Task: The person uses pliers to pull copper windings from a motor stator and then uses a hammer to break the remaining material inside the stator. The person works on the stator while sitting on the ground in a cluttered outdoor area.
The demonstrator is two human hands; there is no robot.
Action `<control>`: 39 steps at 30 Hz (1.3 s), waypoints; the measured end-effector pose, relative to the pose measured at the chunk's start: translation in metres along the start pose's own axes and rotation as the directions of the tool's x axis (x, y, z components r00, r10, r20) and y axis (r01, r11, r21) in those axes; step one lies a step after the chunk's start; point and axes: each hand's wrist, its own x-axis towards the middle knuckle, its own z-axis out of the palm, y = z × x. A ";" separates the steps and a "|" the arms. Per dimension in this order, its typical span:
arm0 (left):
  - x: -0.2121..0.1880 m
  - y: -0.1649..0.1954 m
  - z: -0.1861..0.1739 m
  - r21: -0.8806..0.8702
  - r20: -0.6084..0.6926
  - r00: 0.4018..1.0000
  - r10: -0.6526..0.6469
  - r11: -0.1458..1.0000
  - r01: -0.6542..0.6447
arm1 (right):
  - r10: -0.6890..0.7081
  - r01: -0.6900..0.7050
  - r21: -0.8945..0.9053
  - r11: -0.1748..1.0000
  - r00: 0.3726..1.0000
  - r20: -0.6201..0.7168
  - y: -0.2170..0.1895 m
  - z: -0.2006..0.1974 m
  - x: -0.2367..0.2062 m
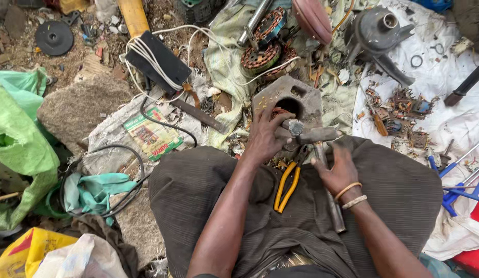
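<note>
Left hand (265, 136) grips round metal piece (295, 127) at hole in grey metal block (291, 100). Right hand (338, 167) wraps around hammer (316, 135) handle; hammer head just beside left fingers. Yellow pliers (287, 185) lie on lap between both hands. Handle partly hidden under right hand. Inside of hole too dark to see.
</note>
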 end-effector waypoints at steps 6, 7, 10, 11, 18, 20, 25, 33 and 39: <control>0.003 -0.010 0.003 0.041 -0.036 0.998 0.050 0.998 -0.048 | -0.267 0.268 0.241 0.933 0.963 -0.037 -0.076 -0.045 0.066; 0.002 -0.012 0.004 0.034 -0.032 0.999 0.039 0.999 -0.037 | -0.393 0.391 0.135 0.910 0.919 -0.012 -0.086 -0.046 0.076; 0.006 -0.018 0.007 0.042 -0.057 0.998 -0.002 0.999 0.004 | -0.374 0.371 0.045 0.927 0.923 0.087 -0.100 -0.052 0.094; 0.007 -0.019 0.008 0.044 -0.061 0.997 -0.037 0.998 0.040 | -0.352 0.345 0.105 0.933 0.934 0.057 -0.099 -0.056 0.096; 0.017 -0.014 0.008 0.017 0.016 0.993 -0.114 0.993 0.113 | -0.216 0.224 0.177 0.958 0.974 -0.064 -0.084 -0.083 0.080; 0.018 -0.012 0.006 0.020 0.017 0.991 -0.131 0.991 0.131 | -0.225 0.238 0.157 0.958 0.969 -0.097 -0.087 -0.075 0.075; 0.010 -0.015 0.008 -0.033 -0.002 0.991 -0.137 0.990 0.137 | -0.187 0.190 0.126 0.974 0.982 -0.038 -0.091 -0.047 0.075; -0.004 -0.007 0.009 0.020 -0.085 0.969 0.232 0.973 -0.231 | -0.228 0.239 0.285 0.928 0.971 -0.072 -0.080 -0.043 0.060; -0.004 0.006 0.001 -0.033 -0.053 0.986 0.159 0.986 -0.161 | 0.373 -0.415 0.153 0.897 0.896 0.243 -0.037 -0.020 0.033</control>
